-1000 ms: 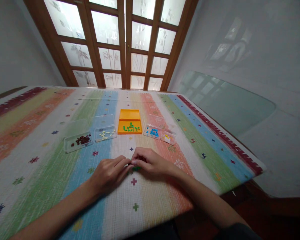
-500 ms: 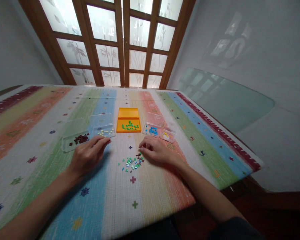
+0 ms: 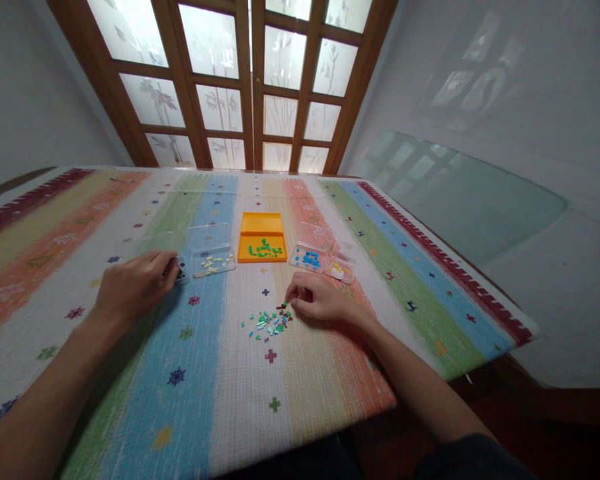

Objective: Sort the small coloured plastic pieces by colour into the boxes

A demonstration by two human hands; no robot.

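Observation:
My left hand (image 3: 143, 283) is over the clear box of dark brown pieces (image 3: 181, 269), covering most of it, its fingers bent together and their tips hidden. My right hand (image 3: 317, 297) rests on the cloth with thumb and forefinger pinched at the upper right edge of a loose pile of small green, blue and brown pieces (image 3: 267, 323). Whatever lies between those fingertips is too small to make out. Beyond the pile stands an open orange box (image 3: 263, 235) with green pieces in its near half.
A clear box of pale yellow pieces (image 3: 213, 262) stands left of the orange box. On its right are clear boxes with blue pieces (image 3: 309, 259) and with yellow and white pieces (image 3: 339, 269). A striped cloth (image 3: 240, 413) covers the table.
My left hand has moved left and away from me, from near the pale yellow pieces to over the brown ones. My right hand has stayed near the pile. The view has shifted slightly.

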